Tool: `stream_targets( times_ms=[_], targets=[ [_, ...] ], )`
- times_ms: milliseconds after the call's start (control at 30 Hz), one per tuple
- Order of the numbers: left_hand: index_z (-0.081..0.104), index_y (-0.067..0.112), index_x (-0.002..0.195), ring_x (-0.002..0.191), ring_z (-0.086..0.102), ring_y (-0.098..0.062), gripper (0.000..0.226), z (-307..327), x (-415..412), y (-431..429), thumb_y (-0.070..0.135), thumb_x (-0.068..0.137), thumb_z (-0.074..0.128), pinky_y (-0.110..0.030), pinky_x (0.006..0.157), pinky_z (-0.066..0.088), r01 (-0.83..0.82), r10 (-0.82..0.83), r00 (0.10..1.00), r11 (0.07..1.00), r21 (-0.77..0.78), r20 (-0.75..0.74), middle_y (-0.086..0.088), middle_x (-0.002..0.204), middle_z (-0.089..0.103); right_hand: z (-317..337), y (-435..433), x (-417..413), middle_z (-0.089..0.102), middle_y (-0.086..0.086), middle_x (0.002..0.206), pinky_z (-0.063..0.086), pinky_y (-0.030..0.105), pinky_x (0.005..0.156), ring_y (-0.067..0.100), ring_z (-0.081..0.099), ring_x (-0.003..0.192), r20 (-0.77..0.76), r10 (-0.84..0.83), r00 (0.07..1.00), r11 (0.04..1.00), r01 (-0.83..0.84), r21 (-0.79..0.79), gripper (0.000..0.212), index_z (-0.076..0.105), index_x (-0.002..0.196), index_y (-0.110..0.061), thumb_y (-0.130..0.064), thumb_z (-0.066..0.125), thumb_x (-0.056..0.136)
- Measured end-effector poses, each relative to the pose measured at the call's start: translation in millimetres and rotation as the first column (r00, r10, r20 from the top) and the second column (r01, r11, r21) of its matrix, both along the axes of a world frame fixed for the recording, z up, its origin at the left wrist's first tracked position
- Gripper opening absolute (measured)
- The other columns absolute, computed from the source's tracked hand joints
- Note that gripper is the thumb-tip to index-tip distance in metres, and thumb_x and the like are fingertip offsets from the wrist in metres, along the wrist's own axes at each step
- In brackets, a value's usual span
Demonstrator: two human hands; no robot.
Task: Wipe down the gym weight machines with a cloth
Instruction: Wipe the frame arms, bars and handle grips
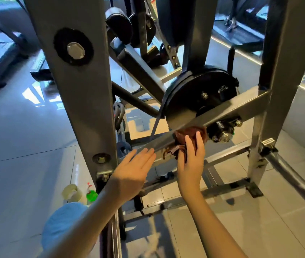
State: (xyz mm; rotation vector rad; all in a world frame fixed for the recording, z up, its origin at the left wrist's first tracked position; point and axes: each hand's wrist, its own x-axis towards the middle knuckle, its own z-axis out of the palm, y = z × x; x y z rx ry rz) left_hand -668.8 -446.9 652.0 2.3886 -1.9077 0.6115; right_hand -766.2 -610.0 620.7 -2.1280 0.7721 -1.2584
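A grey steel weight machine fills the view, with a slanted crossbar [228, 110] running from lower left to upper right. A dark red-brown cloth [187, 135] is bunched against the underside of that bar, just below a black round pulley plate [200, 95]. My right hand [191, 159] grips the cloth from below, its fingers curled up over it. My left hand [133, 172] hovers with straight fingers, fingertips touching or just short of the lower end of the bar. The far side of the cloth is hidden by the bar.
A thick upright post [84, 101] stands left of my hands. On the floor at lower left sit a roll of tape [71, 190], a green spray bottle [91, 194] and a light blue item [62, 222]. A chrome peg [295, 179] juts out at right. More machines stand behind.
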Motion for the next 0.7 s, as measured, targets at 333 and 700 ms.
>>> stream_targets(
  times_ms=[333, 700],
  targets=[
    [0.062, 0.008, 0.124, 0.118, 0.059, -0.021, 0.041, 15.1, 40.4, 14.4, 0.003, 0.100, 0.028, -0.040, 0.105, 0.040, 0.233, -0.231, 0.971, 0.972, -0.029, 0.066, -0.009, 0.128, 0.061, 13.9, 33.5, 33.5, 0.043, -0.005, 0.142, 0.036, 0.036, 0.111, 0.010, 0.041, 0.130, 0.259, -0.338, 0.905, 0.695, 0.055, 0.717, 0.042, 0.040, 0.144, -0.026, -0.025, 0.046, 0.102],
    [0.065, 0.006, 0.120, 0.110, 0.064, -0.024, 0.040, 20.9, 57.4, 16.5, 0.015, 0.095, 0.036, -0.036, 0.098, 0.046, 0.393, -0.400, 0.907, 0.916, 0.079, 0.131, -0.010, 0.121, 0.066, 9.7, 51.5, 71.2, 0.029, -0.019, 0.151, 0.027, 0.047, 0.118, 0.006, 0.027, 0.141, 0.331, -0.426, 0.842, 0.700, 0.075, 0.710, 0.052, 0.016, 0.149, -0.049, -0.028, 0.033, 0.105]
  ],
)
